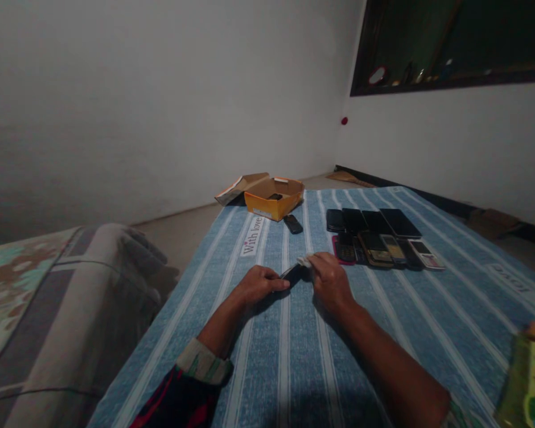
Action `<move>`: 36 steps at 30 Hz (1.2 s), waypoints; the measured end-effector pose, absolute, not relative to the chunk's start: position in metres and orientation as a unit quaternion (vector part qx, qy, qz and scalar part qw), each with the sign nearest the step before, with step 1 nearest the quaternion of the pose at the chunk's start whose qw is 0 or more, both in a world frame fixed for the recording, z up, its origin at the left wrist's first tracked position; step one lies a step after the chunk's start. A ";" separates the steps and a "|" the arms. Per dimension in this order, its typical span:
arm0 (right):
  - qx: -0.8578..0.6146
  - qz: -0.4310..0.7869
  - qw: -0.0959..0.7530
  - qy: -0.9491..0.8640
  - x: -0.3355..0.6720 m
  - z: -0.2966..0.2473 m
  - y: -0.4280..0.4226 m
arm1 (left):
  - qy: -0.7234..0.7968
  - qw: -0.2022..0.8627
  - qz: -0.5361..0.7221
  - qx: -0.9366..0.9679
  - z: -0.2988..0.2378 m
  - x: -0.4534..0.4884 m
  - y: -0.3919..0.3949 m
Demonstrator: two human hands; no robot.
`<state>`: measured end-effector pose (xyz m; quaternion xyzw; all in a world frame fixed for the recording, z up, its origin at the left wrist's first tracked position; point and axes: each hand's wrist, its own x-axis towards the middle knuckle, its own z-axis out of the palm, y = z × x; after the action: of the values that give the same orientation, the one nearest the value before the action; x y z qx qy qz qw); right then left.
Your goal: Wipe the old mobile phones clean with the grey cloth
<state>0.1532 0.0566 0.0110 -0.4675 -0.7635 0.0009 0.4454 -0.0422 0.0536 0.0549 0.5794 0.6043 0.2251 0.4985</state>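
My left hand [261, 283] is closed on a small dark phone [290, 273] held low over the blue striped cloth [294, 351]. Beside it, my right hand [329, 279] pinches a small pale cloth or tissue [304, 260] against the phone's far end. Just beyond my right hand lie two rows of several phones [378, 236], dark smartphones behind and keypad phones in front.
An open orange cardboard box [274, 199] with a dark item inside stands at the cloth's far end, a lone dark phone [293, 224] in front of it. A rolled mattress or cushion [71, 309] lies left. A green and yellow packet [528, 380] sits at the lower right.
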 end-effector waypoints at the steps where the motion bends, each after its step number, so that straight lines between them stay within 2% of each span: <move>1: -0.458 -0.010 0.443 -0.770 0.144 0.012 0.055 | 0.602 0.499 0.228 0.581 0.055 -0.042 0.054; 6: -0.360 -0.058 0.388 -0.846 0.121 0.003 0.046 | 0.585 0.477 0.240 0.611 0.055 -0.042 0.057; 13: -0.438 -0.038 0.424 -0.792 0.145 -0.010 0.070 | 0.606 0.488 0.214 0.592 0.057 -0.042 0.055; 18: -0.361 -0.069 0.432 -0.823 0.127 -0.011 0.051 | 0.590 0.483 0.237 0.602 0.057 -0.043 0.056; 21: -0.369 -0.069 0.423 -0.825 0.124 -0.010 0.051 | 0.591 0.484 0.242 0.598 0.058 -0.042 0.055; 28: -0.483 0.051 0.456 -0.745 0.150 -0.015 0.082 | 0.604 0.481 0.217 0.597 0.059 -0.041 0.053; 33: -0.488 0.200 0.566 -0.634 0.150 -0.020 0.089 | 0.618 0.387 0.180 0.660 0.055 -0.038 0.054; 36: -0.495 0.257 0.589 -0.584 0.152 -0.019 0.093 | 0.644 0.295 0.144 0.691 0.057 -0.029 0.052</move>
<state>0.1525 0.0929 -0.0187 -0.4950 -0.5842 0.2575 0.5894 -0.0288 0.0521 0.0567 0.6906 0.6445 0.1442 0.2948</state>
